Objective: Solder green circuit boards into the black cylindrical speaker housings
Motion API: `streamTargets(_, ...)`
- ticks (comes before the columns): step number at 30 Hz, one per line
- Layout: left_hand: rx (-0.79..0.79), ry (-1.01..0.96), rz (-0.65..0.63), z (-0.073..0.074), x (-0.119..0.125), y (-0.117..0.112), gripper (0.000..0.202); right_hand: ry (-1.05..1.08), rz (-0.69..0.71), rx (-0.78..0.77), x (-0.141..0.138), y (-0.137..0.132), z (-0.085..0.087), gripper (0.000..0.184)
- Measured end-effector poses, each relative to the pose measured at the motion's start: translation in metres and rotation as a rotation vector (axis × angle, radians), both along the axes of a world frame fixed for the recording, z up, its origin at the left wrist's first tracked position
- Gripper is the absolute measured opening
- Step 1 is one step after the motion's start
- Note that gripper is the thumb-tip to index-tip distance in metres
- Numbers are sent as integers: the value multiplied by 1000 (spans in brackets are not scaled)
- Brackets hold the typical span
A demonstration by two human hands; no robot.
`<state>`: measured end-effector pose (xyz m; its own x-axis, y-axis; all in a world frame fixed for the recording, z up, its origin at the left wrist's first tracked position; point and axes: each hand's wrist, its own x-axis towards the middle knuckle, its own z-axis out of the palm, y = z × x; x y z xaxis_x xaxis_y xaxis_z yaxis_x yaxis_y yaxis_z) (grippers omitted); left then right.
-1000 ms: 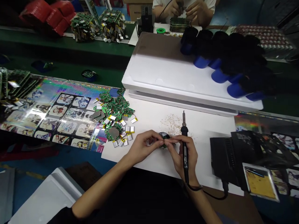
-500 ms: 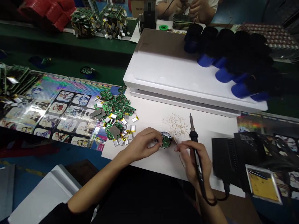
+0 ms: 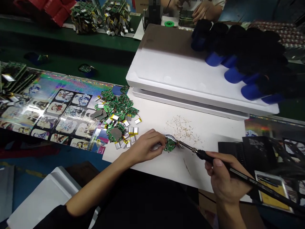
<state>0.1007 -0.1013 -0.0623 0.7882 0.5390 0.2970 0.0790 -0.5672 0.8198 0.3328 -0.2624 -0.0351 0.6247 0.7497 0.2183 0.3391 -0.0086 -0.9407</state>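
Head view, lower middle of the frame: pinching a small round green circuit board (image 3: 170,143) with the left hand (image 3: 145,148), fingertips closed on its left rim, and holding it down on the white paper-covered surface (image 3: 214,133).

Gripping a slim black-handled soldering iron (image 3: 201,154) in the right hand (image 3: 225,183) at lower right, fingers wrapped shut around the handle. Angling the metal tip up and leftward, reaching the right edge of the board. Trailing the rest of the handle and cord off toward the lower right corner.

Showing, just above the board, a scatter of tiny pale wire clippings (image 3: 184,127) on the paper.

Showing, left of centre and near the left hand, a loose heap of green circuit boards and small silver battery cells (image 3: 116,116), partly overlapping a shiny holographic sheet printed with cartoon panels (image 3: 59,101) at middle left.

Showing, across the upper middle, a thick white foam slab (image 3: 171,73) carrying a row of blue and black cylinders (image 3: 238,63) at upper right.

Showing, at right, a flat black box (image 3: 235,151) just above the right hand.

Catching, at the top edge, another person's hands (image 3: 202,11), well apart from the board.
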Motion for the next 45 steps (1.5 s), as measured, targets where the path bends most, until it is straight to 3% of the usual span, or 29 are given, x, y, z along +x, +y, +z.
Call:
streamTargets(4,-2,-12,6,-1,0,0,11,-61,79,40,0,2,2,15)
streamTargets(11,10,-18,7,2,1,1,10,-186,304,-52,1,6,4,13)
streamTargets(18,42,-38,0,0,1,1,9,-226,350,-37,-4,13,8,7)
streamTargets(39,59,-35,-8,-1,1,3,8,-291,306,-41,-5,13,10,9)
streamTargets(45,66,-30,-5,0,1,2,9,-226,60,94,-3,8,5,10)
